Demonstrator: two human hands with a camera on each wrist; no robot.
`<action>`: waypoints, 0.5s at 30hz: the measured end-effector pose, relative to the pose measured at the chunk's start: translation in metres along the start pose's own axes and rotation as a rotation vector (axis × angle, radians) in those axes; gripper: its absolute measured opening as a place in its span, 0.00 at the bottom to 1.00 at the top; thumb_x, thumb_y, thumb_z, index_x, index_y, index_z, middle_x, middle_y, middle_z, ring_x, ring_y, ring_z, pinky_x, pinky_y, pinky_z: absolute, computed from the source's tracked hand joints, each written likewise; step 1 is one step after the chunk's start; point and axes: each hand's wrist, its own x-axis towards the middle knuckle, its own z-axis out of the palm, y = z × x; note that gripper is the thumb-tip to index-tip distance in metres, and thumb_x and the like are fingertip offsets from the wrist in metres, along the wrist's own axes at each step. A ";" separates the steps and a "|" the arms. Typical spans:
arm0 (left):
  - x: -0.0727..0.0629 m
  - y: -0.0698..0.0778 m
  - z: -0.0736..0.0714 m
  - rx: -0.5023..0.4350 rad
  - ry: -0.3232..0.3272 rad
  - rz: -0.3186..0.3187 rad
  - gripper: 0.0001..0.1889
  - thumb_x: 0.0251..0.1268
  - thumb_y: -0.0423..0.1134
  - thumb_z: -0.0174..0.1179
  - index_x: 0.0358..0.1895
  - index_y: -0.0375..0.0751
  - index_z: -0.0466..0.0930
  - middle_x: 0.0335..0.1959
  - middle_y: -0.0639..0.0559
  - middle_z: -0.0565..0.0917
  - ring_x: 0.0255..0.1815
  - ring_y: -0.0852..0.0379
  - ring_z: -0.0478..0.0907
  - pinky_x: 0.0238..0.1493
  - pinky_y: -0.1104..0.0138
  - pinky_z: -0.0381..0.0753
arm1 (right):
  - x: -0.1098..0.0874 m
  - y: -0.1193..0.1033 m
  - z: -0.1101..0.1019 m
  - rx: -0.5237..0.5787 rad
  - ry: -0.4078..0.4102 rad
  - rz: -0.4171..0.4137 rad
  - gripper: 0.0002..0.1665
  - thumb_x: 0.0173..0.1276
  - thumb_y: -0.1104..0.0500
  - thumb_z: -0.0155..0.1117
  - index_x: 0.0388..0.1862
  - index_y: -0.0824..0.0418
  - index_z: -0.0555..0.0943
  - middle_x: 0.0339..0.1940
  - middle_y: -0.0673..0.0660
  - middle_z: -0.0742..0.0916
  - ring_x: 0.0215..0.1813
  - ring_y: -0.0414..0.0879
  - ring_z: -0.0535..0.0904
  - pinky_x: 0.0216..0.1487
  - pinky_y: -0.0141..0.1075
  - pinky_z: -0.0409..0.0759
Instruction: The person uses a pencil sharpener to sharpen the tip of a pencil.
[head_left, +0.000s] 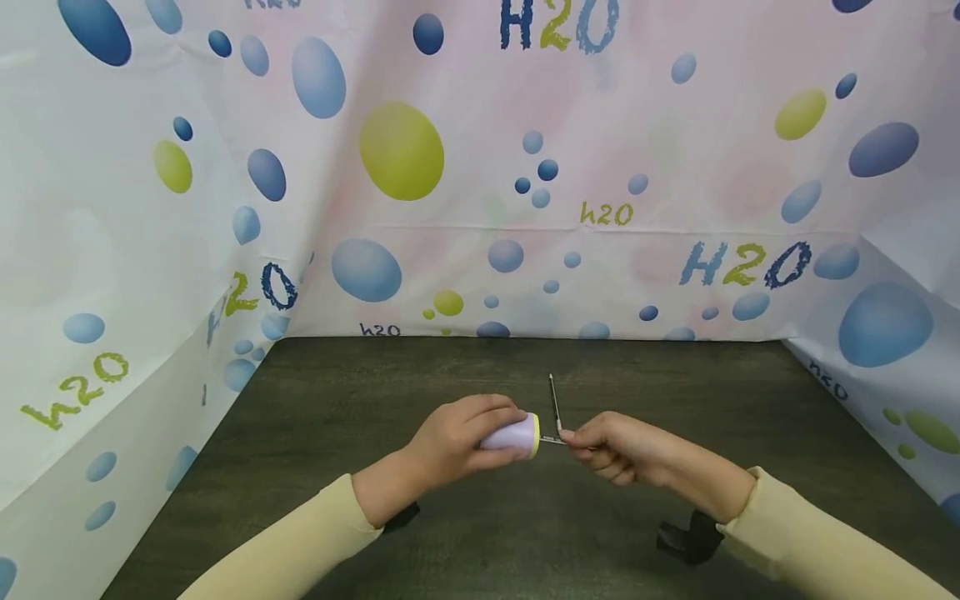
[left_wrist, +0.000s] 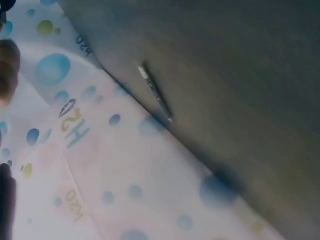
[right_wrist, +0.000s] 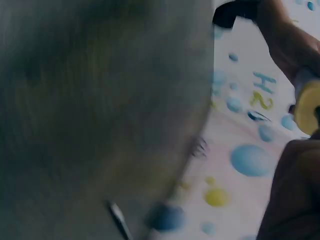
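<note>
My left hand [head_left: 465, 433] grips a lavender cylinder [head_left: 506, 439] lying sideways, its yellow rim [head_left: 536, 436] facing right. Between finger and thumb, my right hand [head_left: 622, 450] pinches a slim printed pencil [head_left: 552, 440], which reaches to the yellow end. The far part of this pencil is hidden. Just beyond the right fingertips, a second pencil [head_left: 555, 400] lies on the table; in the left wrist view this pencil [left_wrist: 155, 92] has a dark body and a white end. The right wrist view shows the round yellow face [right_wrist: 306, 107] close by the right hand's fingers [right_wrist: 295, 190].
A dark wood-look table [head_left: 360, 375] lies beneath both hands. White sheeting [head_left: 465, 225] printed with blue and green drops encloses its back and sides. Black straps [head_left: 690, 537] show under the wrists.
</note>
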 end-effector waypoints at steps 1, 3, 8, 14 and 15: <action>0.000 -0.001 0.000 -0.008 -0.007 -0.014 0.22 0.49 0.37 0.80 0.48 0.35 0.85 0.43 0.46 0.88 0.41 0.55 0.87 0.42 0.69 0.87 | 0.000 0.000 0.000 -0.030 0.004 -0.018 0.25 0.83 0.51 0.49 0.22 0.58 0.75 0.12 0.42 0.61 0.14 0.34 0.50 0.18 0.30 0.49; 0.001 0.000 -0.003 -0.121 -0.072 -0.197 0.20 0.54 0.38 0.78 0.49 0.35 0.86 0.44 0.45 0.90 0.40 0.54 0.87 0.39 0.70 0.86 | 0.000 0.001 0.001 -0.205 0.092 -0.157 0.25 0.83 0.49 0.51 0.29 0.62 0.82 0.13 0.42 0.67 0.16 0.34 0.54 0.19 0.30 0.56; 0.012 0.001 -0.012 -0.621 -0.237 -0.979 0.18 0.72 0.47 0.63 0.54 0.36 0.87 0.44 0.39 0.89 0.33 0.59 0.83 0.33 0.71 0.82 | -0.001 0.006 0.004 -1.046 0.545 -0.810 0.28 0.82 0.40 0.48 0.43 0.60 0.86 0.25 0.44 0.82 0.23 0.31 0.69 0.24 0.27 0.69; 0.019 -0.003 -0.019 -1.164 -0.424 -1.363 0.28 0.79 0.49 0.53 0.59 0.22 0.76 0.36 0.43 0.81 0.27 0.61 0.87 0.31 0.73 0.86 | 0.002 0.006 -0.001 -1.593 0.868 -1.463 0.21 0.85 0.53 0.49 0.34 0.61 0.82 0.21 0.49 0.76 0.22 0.40 0.65 0.19 0.29 0.64; 0.019 -0.003 -0.020 -1.198 -0.455 -1.374 0.28 0.79 0.49 0.53 0.59 0.22 0.76 0.35 0.44 0.81 0.26 0.61 0.87 0.30 0.74 0.86 | 0.001 0.006 -0.001 -1.621 0.879 -1.523 0.21 0.84 0.54 0.49 0.32 0.61 0.82 0.20 0.49 0.76 0.21 0.40 0.64 0.19 0.29 0.64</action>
